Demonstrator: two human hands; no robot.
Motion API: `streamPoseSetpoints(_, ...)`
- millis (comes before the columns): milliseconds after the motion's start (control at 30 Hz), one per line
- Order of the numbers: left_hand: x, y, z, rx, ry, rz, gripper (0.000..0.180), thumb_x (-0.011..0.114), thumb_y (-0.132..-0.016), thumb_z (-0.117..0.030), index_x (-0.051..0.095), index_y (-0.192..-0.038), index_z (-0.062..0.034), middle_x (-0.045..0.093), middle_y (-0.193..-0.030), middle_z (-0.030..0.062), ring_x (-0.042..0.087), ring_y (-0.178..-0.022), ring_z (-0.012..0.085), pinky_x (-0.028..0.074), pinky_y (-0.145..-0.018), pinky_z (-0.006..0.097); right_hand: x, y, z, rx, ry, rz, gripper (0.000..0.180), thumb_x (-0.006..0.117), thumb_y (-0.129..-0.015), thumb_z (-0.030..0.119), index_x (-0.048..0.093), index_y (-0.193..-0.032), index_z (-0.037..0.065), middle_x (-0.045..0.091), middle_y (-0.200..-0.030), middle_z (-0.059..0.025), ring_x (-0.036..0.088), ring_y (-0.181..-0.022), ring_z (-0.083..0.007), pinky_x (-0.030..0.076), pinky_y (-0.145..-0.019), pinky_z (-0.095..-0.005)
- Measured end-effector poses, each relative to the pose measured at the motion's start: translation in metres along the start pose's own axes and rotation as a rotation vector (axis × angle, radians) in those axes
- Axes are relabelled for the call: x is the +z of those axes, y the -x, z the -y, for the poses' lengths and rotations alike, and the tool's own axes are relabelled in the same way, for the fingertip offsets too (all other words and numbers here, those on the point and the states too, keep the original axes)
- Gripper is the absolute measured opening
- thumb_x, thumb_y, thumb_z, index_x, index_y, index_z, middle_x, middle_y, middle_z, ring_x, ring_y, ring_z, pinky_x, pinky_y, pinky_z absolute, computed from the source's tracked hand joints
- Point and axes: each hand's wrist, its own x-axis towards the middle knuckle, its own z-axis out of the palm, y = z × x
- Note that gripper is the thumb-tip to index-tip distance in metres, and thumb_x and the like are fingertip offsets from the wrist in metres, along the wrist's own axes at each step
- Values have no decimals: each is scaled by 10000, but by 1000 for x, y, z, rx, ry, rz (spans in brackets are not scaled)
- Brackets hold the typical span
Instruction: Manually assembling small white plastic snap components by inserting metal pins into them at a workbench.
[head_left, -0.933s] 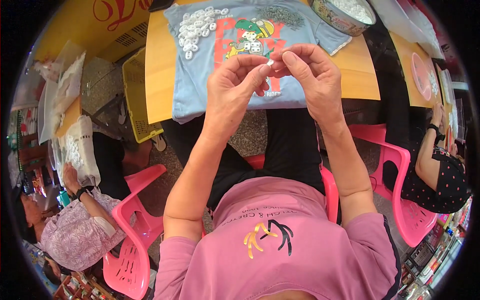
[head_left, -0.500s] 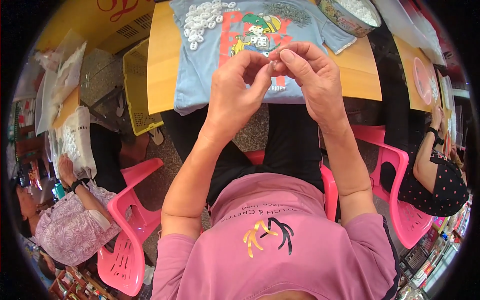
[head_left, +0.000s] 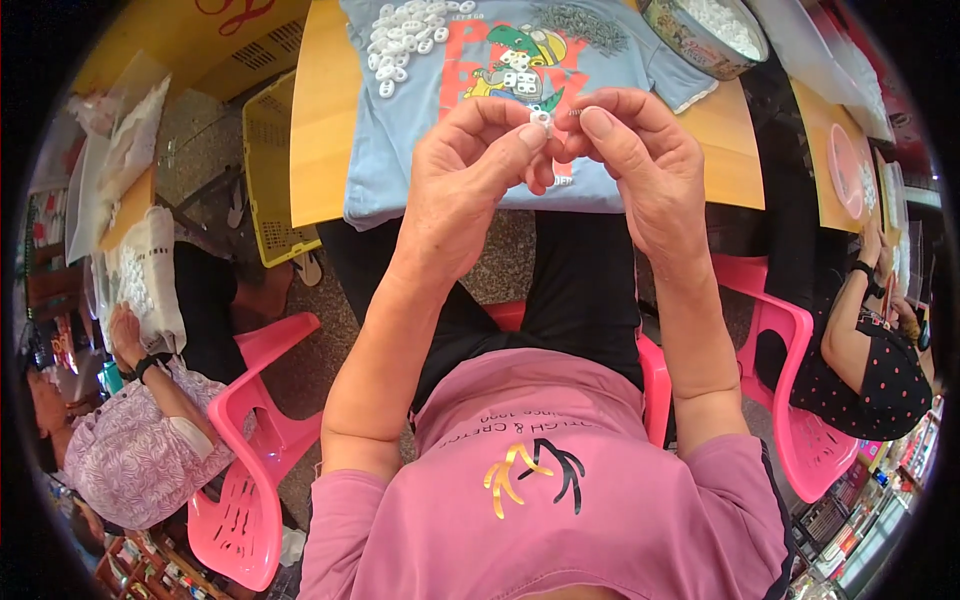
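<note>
Above the near half of a blue printed T-shirt (head_left: 380,190), my two hands meet. My left hand (head_left: 470,165) pinches a small white plastic piece with holes (head_left: 541,118) between thumb and forefinger. Close beside it, my right hand (head_left: 640,145) has thumb and forefinger pressed together; whatever is between them is too small to make out. A pile of white oval two-holed pieces (head_left: 405,40) lies on the shirt at the far left. A few white pieces (head_left: 520,75) rest on the print beyond my fingers. Farther right is a heap of small grey pieces (head_left: 585,25).
A round tin (head_left: 710,55) of white pieces stands at the table's far right, partly on the shirt. The wooden table (head_left: 320,150) ends just before my lap. A yellow crate (head_left: 265,170) stands left. People sit at both sides, near pink chairs (head_left: 240,500).
My hands have drawn slightly apart. The white piece, mostly hidden by my fingers before, now shows at my left fingertips.
</note>
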Motion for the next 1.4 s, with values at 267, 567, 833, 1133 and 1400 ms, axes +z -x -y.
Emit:
streamPoseSetpoints(267,1,-2,5,-12,56,-36,135,644,-906,-106,600,-977,1,613,-807,39,549,-676,98,453,-642,237,-3,0,-1,14,72,12,183,557,-972,131,602,-1034,-35,660,-889,-106,653,-764,-163,531,-714,-271)
streamPoseSetpoints(567,3,0,10,-2,125,-54,146,664,-901,-126,619,-972,-7,639,-833,49,557,-691,101,459,-653,233,4,-1,-5,-34,65,-18,175,604,-956,147,615,-1011,-19,656,-860,-42,616,-749,-80,491,-692,-206)
streamPoseSetpoints(833,7,3,14,16,176,-84,137,662,-905,-122,620,-974,-11,649,-849,51,573,-717,112,470,-677,245,5,0,-4,-52,151,-14,169,611,-949,139,618,-1002,-20,656,-840,-36,610,-741,-71,478,-669,-201)
streamPoseSetpoints(1133,8,5,18,76,164,-72,158,615,-931,-119,610,-1022,10,638,-873,67,555,-745,132,442,-689,258,3,0,-4,-45,158,-30,174,604,-950,130,605,-1017,-30,657,-858,-72,627,-741,-116,512,-704,-243)
streamPoseSetpoints(1400,5,4,21,97,186,-71,156,623,-927,-118,602,-1022,4,649,-898,81,560,-748,136,447,-693,257,7,1,-4,-54,198,-19,168,610,-946,127,611,-1005,-30,657,-860,-53,621,-754,-90,512,-691,-227)
